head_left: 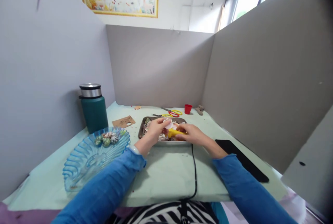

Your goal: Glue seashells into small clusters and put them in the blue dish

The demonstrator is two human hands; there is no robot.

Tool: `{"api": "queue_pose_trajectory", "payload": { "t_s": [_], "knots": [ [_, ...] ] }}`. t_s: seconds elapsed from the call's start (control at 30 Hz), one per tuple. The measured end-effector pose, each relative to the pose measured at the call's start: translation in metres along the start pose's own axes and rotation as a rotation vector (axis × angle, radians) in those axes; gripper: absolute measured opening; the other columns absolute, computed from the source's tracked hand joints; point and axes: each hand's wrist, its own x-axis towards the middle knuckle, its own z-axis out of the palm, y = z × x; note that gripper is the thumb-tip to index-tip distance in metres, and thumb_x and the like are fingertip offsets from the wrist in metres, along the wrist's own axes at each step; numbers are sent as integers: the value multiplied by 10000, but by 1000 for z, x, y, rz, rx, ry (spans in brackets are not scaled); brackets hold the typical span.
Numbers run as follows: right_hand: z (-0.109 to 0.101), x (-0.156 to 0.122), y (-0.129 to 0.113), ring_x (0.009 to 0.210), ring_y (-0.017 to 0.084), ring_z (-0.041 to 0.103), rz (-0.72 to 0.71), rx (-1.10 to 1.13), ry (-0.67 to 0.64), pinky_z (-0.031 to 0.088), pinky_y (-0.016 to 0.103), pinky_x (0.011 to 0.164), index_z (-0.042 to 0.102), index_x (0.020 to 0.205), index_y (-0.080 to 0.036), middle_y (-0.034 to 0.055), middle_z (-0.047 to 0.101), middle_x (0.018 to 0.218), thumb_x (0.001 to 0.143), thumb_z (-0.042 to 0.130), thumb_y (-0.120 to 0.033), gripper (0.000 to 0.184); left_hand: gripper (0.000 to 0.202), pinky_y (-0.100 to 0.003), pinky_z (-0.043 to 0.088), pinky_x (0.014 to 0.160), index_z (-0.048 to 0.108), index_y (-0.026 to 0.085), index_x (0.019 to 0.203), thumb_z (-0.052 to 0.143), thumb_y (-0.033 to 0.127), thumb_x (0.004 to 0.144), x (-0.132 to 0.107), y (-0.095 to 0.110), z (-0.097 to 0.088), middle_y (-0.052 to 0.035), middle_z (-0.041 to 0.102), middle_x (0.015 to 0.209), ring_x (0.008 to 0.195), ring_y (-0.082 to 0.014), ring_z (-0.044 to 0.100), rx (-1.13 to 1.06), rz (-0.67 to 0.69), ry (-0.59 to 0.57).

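My left hand (155, 129) is closed over the metal tray (166, 143), its fingertips pinching a pale pinkish-white piece (170, 125) whose kind is too small to make out. My right hand (193, 134) wraps round a yellow tapered tool (174, 132), its narrow end pointing left toward the left fingers. Beneath both hands, the tray holds many whitish and pinkish shell-like pieces, with greenish ones in its far left corner. Part of its contents is hidden by my hands. A black cable (195, 177) runs from beside the right hand down over the table's front edge.
At left, a blue glass dish (78, 163) bears several green and mottled lumps (106, 140), with a green bottle (94, 113) behind it. Scissors (174, 113), a red cup (188, 109) and a brown tag (124, 121) lie farther back. A black mat (241, 161) is at right; grey partitions (161, 66) surround the table.
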Motion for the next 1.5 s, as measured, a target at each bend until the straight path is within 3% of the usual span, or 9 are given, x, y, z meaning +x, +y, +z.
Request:
{"api": "queue_pose_trajectory", "payload": {
  "t_s": [0.2,0.3,0.43,0.67,1.03,1.3,1.5],
  "knots": [
    [-11,16,-11,762,187,619,62,276,285,446,288,682,690,968,-175,44,713,856,903,490,-470,362,403,-218,448,499,707,130,799,857,440,590,2,0,-1,-32,659,741,531,-89,539,-25,-7,50],
    [-11,28,-25,698,180,602,52,186,246,421,283,646,694,863,-185,25,698,756,855,549,-419,275,393,-219,458,498,700,136,806,837,458,627,3,4,1,-33,650,761,532,-88,546,-41,9,19],
    [-1,35,-32,638,167,581,61,255,346,400,268,608,618,715,-196,17,664,671,853,508,-375,251,421,-208,465,501,689,141,830,826,491,640,4,6,2,-26,630,755,557,-91,557,-54,39,-1],
    [21,26,-18,644,175,587,21,285,371,410,272,625,615,755,-207,19,666,679,877,484,-377,247,475,-209,463,477,676,141,848,801,544,630,5,-6,4,-19,614,723,572,-107,547,41,63,22],
    [23,24,-15,636,180,585,15,351,416,440,277,622,601,739,-216,12,641,651,885,490,-433,284,502,-183,362,425,655,132,756,825,567,573,1,-3,2,0,569,675,491,-63,478,38,99,18],
    [22,22,-18,628,175,569,-16,388,428,437,273,625,590,742,-213,6,614,647,893,487,-432,285,541,-175,380,458,685,129,828,838,573,559,-2,-1,3,-35,612,754,593,-92,546,23,59,-15],
    [22,22,-17,635,171,583,-37,399,425,444,271,636,597,750,-205,10,630,662,905,486,-401,273,572,-195,405,467,673,124,824,846,590,540,-2,-1,3,-31,607,754,559,-87,546,-4,31,-33]
  ]
}}
